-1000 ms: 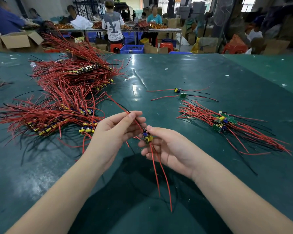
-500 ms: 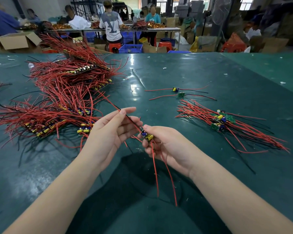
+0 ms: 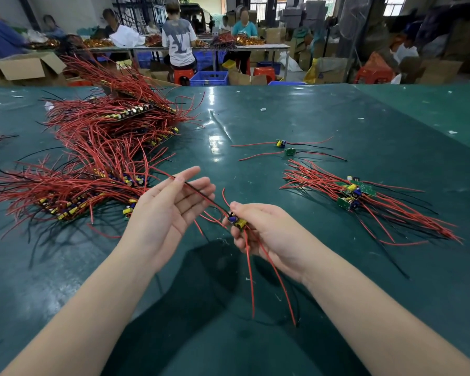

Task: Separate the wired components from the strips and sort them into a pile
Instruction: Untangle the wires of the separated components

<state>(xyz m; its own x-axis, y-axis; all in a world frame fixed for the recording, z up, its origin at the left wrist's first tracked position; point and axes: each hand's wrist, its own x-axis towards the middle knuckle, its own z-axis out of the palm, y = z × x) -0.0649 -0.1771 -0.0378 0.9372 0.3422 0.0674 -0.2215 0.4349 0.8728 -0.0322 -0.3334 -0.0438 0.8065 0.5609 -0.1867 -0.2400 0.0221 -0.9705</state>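
Component [image 3: 237, 221] pinched in right-hand grip [image 3: 266, 232]

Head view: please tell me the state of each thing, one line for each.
Left hand: open, fingers straight, black wire across them.
Right hand: pinches one wired component.
Wired component: held above the table, wires hanging.
Strips: heaped at left, components still attached.
Sorted pile: lying at right on the table.
Two loose components: lying apart from the pile.

table top [image 3: 296, 115]: glossy green, catching glare at upper centre | boxes [image 3: 25, 67]: matt cardboard, upper left | crate [image 3: 209, 78]: blue plastic
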